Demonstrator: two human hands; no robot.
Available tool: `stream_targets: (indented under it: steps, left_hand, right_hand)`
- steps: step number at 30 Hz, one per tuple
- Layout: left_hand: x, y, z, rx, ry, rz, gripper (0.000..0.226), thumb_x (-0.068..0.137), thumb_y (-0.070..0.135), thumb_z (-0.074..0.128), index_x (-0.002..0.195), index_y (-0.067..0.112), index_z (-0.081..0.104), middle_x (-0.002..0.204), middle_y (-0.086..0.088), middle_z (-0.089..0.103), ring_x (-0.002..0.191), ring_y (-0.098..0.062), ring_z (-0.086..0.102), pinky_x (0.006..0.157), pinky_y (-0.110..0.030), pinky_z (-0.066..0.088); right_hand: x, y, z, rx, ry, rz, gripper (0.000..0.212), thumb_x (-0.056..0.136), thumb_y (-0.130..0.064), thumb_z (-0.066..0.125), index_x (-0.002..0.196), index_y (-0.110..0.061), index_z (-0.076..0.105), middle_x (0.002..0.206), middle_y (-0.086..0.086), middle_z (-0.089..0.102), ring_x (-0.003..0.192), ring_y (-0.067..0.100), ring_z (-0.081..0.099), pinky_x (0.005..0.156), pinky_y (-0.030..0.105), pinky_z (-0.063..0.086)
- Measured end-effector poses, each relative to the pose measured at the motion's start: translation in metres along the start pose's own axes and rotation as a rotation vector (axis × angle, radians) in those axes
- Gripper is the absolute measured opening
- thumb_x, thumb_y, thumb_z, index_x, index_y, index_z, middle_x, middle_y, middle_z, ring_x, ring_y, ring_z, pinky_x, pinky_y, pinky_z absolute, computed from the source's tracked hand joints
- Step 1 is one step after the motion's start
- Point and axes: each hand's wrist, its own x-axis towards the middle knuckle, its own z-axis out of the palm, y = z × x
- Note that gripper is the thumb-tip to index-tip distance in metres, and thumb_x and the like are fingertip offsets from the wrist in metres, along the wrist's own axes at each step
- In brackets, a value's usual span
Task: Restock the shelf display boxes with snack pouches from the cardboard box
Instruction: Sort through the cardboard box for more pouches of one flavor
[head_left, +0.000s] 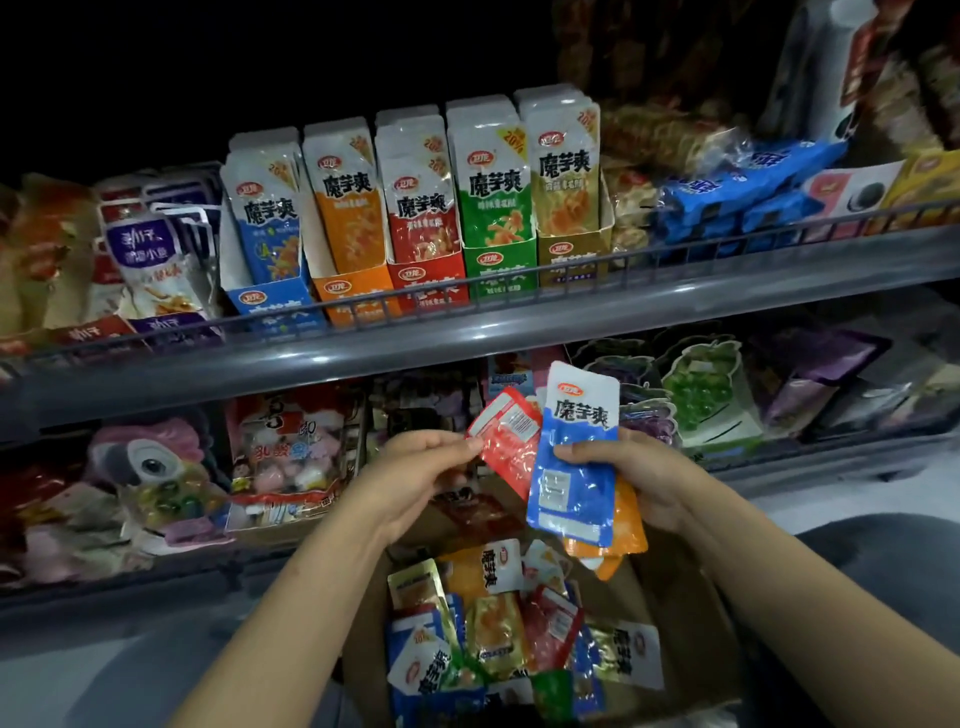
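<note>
Dim store shelving (467, 332) carries five coloured display boxes (415, 280). Below, the left hand (415, 467) pinches a red pouch (511, 441); the right hand (623, 478) grips blue (571, 467) and orange pouches (623, 535) above the cardboard box (675, 597).

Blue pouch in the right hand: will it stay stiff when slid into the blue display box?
The blue pouch probably flexes: it is a thin flat sachet, standing above the right hand unsupported yet slightly curved. Its glossy film looks slippery. The blue display box already looks full, so it may buckle.
</note>
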Motion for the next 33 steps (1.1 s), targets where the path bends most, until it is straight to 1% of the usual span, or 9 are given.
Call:
stream_targets:
  steps: [8,10,14,17,19,21,23,28,33]
  left_hand:
    - [-0.006,-0.001,-0.001,-0.102,0.246,0.242,0.024,0.088,0.017,0.062,0.066,0.007,0.061,0.045,0.007,0.048,0.045,-0.004,0.047,0.054,-0.020,0.038]
    - [-0.007,-0.002,0.000,-0.118,0.276,0.303,0.030,0.088,0.018,0.061,0.059,0.010,0.061,0.042,0.009,0.049,0.046,-0.005,0.052,0.059,-0.021,0.044]
    - [-0.009,-0.003,-0.001,-0.113,0.245,0.353,0.041,0.085,0.017,0.062,0.045,0.020,0.061,0.046,-0.001,0.050,0.042,-0.008,0.052,0.047,-0.015,0.044]
    - [-0.009,-0.007,-0.002,0.035,0.214,0.400,0.029,0.084,0.013,0.065,0.059,0.026,0.068,0.065,0.000,0.064,0.063,-0.013,0.063,0.060,-0.024,0.051]
    - [-0.007,-0.011,-0.001,0.113,0.223,0.416,0.028,0.085,0.006,0.066,0.087,0.033,0.068,0.091,0.005,0.065,0.086,-0.008,0.062,0.074,-0.029,0.054]
    - [-0.005,-0.017,0.001,0.072,0.249,0.387,0.041,0.087,0.003,0.064,0.111,0.035,0.059,0.112,0.009,0.058,0.101,0.002,0.057,0.079,-0.026,0.053]
    - [-0.005,-0.018,0.003,-0.151,0.259,0.281,0.044,0.087,0.004,0.063,0.123,0.027,0.053,0.116,0.004,0.059,0.102,-0.005,0.059,0.077,-0.023,0.052]
    - [-0.008,-0.023,0.014,-0.520,-0.002,-0.030,0.022,0.090,0.006,0.053,0.111,0.010,0.060,0.094,-0.008,0.072,0.080,-0.016,0.070,0.065,-0.030,0.057]
    - [-0.004,-0.021,0.015,-0.476,0.201,-0.020,0.025,0.095,0.000,0.048,0.112,0.016,0.056,0.105,-0.008,0.069,0.084,-0.018,0.067,0.067,-0.034,0.054]
  right_hand:
    - [0.002,0.019,-0.001,0.228,0.067,0.095,0.022,0.077,-0.012,0.065,0.097,-0.007,0.059,0.077,0.012,0.072,0.063,0.027,0.070,0.054,0.035,0.058]
    - [0.000,0.022,0.001,0.269,0.066,0.105,0.037,0.069,-0.016,0.068,0.103,-0.006,0.058,0.080,0.014,0.071,0.064,0.028,0.070,0.054,0.035,0.057]
    - [-0.003,0.024,0.005,0.356,0.031,0.120,0.043,0.069,-0.017,0.068,0.109,-0.006,0.057,0.083,0.016,0.070,0.066,0.031,0.069,0.055,0.037,0.057]
    - [-0.006,0.025,0.009,0.321,0.026,0.056,0.025,0.080,-0.012,0.064,0.104,-0.007,0.059,0.079,0.012,0.072,0.066,0.028,0.070,0.053,0.036,0.058]
    - [-0.007,0.026,0.011,0.321,0.027,-0.018,0.020,0.086,-0.010,0.061,0.105,-0.007,0.059,0.083,0.011,0.073,0.068,0.027,0.071,0.055,0.036,0.059]
    - [-0.008,0.026,0.013,0.335,0.027,-0.077,0.029,0.083,-0.010,0.062,0.112,-0.006,0.059,0.092,0.012,0.072,0.074,0.027,0.072,0.059,0.038,0.060]
    - [-0.008,0.027,0.015,0.359,0.040,-0.114,0.045,0.074,-0.013,0.065,0.118,-0.005,0.057,0.100,0.014,0.071,0.079,0.028,0.072,0.066,0.041,0.060]
    - [-0.009,0.030,0.020,0.420,0.009,-0.139,0.040,0.075,-0.012,0.063,0.114,-0.007,0.058,0.097,0.012,0.072,0.080,0.028,0.072,0.064,0.040,0.060]
    - [-0.010,0.029,0.021,0.405,0.025,-0.134,0.029,0.082,-0.010,0.061,0.111,-0.008,0.059,0.098,0.011,0.072,0.082,0.027,0.072,0.064,0.037,0.060]
